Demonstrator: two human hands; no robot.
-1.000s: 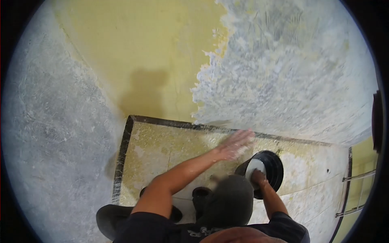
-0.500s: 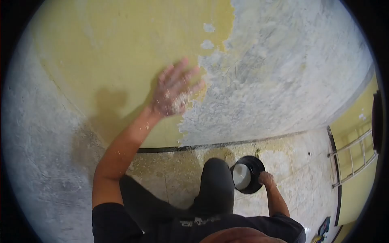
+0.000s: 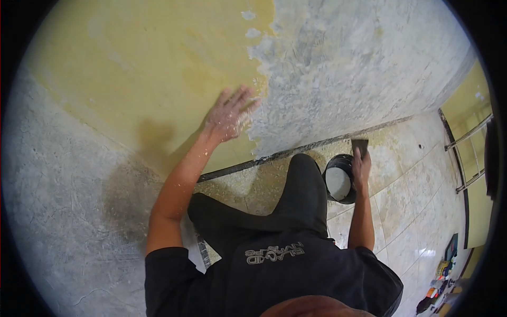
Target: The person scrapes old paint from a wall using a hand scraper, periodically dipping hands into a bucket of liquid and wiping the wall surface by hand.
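My left hand (image 3: 231, 114) lies with spread fingers on or close to the yellow painted wall (image 3: 158, 68), near the ragged edge where the paint gives way to a bare grey-white surface (image 3: 327, 74). Pale flecks cling to this hand and forearm. In my right hand (image 3: 361, 168) is a scraper (image 3: 359, 146) with a broad dark blade pointing toward the wall. That hand is beside the right rim of a black bucket (image 3: 347, 160), which stands on the floor and holds a pale greyish liquid (image 3: 338, 183).
My knees (image 3: 303, 185) are bent close to the wall, left of the bucket. Debris and yellowish stains cover the tiled floor (image 3: 398, 211). A metal ladder (image 3: 472, 132) is at the far right. Several small items (image 3: 441, 274) lie at lower right. A grey wall (image 3: 58, 211) adjoins on the left.
My right hand has moved up from the bucket's rim, and the scraper now shows in it. My left hand stays by the paint edge. The view has shifted and turned.
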